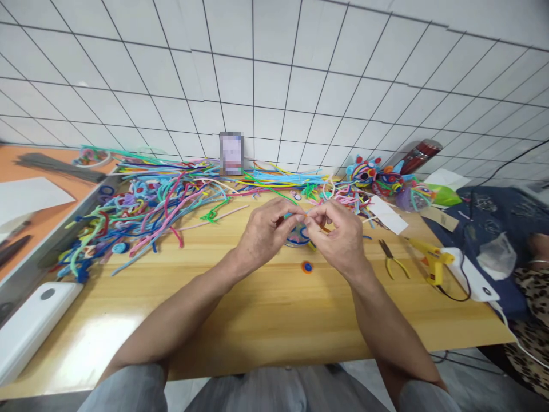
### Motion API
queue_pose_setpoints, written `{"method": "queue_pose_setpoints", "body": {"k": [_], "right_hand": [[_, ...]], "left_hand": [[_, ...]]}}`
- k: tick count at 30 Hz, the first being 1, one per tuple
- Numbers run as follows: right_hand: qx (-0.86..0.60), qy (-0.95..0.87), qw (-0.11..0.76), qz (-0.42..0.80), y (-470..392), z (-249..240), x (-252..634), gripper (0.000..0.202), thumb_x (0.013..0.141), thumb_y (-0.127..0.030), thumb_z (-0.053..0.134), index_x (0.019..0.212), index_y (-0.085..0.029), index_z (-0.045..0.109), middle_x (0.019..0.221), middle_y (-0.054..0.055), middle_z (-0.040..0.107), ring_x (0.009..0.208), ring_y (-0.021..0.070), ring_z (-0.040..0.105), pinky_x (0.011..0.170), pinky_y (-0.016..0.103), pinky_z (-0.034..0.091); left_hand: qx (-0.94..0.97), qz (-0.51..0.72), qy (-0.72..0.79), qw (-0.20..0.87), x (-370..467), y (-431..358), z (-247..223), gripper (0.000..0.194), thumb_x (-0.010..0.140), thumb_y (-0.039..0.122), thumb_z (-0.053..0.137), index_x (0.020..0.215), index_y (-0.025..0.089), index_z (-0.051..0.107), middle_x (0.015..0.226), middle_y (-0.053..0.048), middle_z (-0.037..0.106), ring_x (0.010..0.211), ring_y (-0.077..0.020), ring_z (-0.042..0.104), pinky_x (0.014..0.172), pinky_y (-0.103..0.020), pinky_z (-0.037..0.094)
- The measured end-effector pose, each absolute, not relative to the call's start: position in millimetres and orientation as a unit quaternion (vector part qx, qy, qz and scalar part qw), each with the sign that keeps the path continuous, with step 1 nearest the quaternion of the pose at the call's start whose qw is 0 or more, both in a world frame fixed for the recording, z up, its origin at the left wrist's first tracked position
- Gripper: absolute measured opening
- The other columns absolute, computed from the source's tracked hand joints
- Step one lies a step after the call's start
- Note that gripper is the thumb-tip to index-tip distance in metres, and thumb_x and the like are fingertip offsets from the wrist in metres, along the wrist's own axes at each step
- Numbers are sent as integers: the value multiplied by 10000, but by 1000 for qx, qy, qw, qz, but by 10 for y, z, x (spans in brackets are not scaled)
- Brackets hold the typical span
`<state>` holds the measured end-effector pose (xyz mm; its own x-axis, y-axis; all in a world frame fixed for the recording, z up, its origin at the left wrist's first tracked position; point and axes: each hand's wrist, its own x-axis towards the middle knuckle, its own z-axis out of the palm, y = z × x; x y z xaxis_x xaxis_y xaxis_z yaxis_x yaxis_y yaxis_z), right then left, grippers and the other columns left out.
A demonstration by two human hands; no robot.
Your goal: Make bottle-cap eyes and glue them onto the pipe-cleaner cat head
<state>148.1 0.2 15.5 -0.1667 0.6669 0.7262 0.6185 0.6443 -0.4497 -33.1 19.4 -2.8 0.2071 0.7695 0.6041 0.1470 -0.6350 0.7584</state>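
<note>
My left hand and my right hand meet over the middle of the table, thumbs and forefingers pinched with the tips almost touching. What lies between the fingertips is too small to make out. Below and behind them sits a round clear dish with blue pieces, partly covered by my hands. Closer to me, a small orange and blue disc rests on the wood. A green pipe cleaner slants down behind my left hand; whether it reaches my fingers, I cannot tell.
Pipe cleaners heap at left and along the tiled wall, where a phone leans. Pliers, a yellow glue gun and a white power bank lie right. A white box stands left; a person's patterned sleeve shows far right.
</note>
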Motion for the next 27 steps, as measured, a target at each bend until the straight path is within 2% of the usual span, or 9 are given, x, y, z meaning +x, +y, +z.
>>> {"method": "queue_pose_setpoints", "body": {"k": [2,4,6,9,16,19,23,27], "right_hand": [[-432,-758,486,55,-4,154,1473,139,900,-159,664,788,-239,644,698,-30,625,637,140,546,637,292,447],[-448,-744,487,95,-14,152,1460,125,929,-204,672,809,-238,667,704,-26,648,638,142,550,643,295,455],[-464,-726,491,127,-22,145,1445,111,939,-234,677,828,-236,689,717,-23,667,635,140,553,642,294,458],[-486,-702,497,152,-26,127,1425,92,933,-263,685,853,-231,716,739,-17,685,638,137,559,644,293,464],[-494,-682,503,195,-32,119,1397,90,931,-292,680,902,-223,730,796,-5,729,668,138,601,639,287,473],[-494,-683,503,191,-33,110,1395,90,934,-297,665,905,-226,713,794,-8,726,659,138,595,631,285,467],[-490,-703,487,168,-19,104,1442,103,950,-283,633,866,-232,661,755,-19,674,655,140,562,621,287,439],[-482,-745,441,133,-13,128,1519,111,952,-233,619,842,-239,618,743,-21,641,661,148,555,648,299,433]], "left_hand": [[685,561,334,323,-315,197,-39,109,926,272,743,861,193,779,772,-8,702,653,-122,540,638,-259,421],[626,568,342,410,-282,192,-53,188,903,365,787,847,187,759,738,5,668,621,-115,501,599,-252,399],[563,567,339,496,-238,180,-70,281,850,446,846,835,185,744,717,16,656,603,-105,476,580,-243,386],[483,574,333,572,-167,161,-98,389,750,519,919,827,185,735,684,30,640,573,-86,435,557,-230,360],[363,577,307,664,-70,115,-109,501,593,543,1009,819,188,736,596,59,552,494,-52,357,484,-208,287],[342,574,309,677,-47,97,-117,509,581,530,1013,836,193,731,584,66,537,483,-52,355,478,-209,303],[406,562,316,648,-83,146,-135,440,678,538,955,846,191,743,582,53,556,490,-74,399,499,-224,340],[607,540,332,480,-239,239,-82,209,842,404,828,856,198,791,748,-18,725,652,-139,588,642,-266,447]]}}
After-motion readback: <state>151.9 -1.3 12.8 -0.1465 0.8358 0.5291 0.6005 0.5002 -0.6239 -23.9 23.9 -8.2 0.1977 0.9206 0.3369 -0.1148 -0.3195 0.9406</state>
